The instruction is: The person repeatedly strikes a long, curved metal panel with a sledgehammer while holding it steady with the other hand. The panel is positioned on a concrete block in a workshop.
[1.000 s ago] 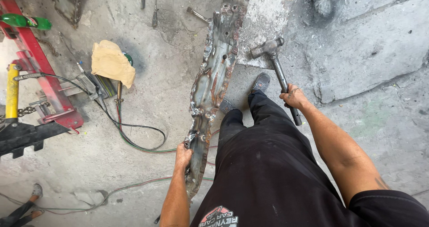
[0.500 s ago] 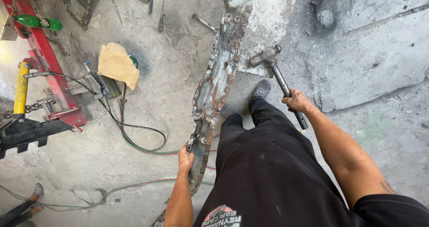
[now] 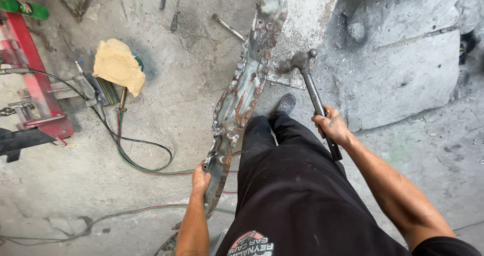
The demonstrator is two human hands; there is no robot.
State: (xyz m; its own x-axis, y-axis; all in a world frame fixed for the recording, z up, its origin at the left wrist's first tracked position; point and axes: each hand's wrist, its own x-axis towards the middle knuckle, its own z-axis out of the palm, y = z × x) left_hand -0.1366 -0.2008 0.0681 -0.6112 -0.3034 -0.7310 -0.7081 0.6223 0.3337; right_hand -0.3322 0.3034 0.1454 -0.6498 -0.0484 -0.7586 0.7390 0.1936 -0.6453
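Hammer [image 3: 302, 62], gripped mid-handle by the right hand [image 3: 330, 127], hangs beside the rusted metal rail [image 3: 242, 94]; left hand [image 3: 200, 178] fingers clamp its near end—hold firm, strike squarely.

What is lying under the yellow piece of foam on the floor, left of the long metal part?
Under the yellow foam a green round object shows at its right edge, and a thin tool handle sticks out below. Grey tools lie beside it. What the foam covers is hidden.

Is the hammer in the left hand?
No, the right hand grips the hammer; the left hand holds the rusty metal strip.
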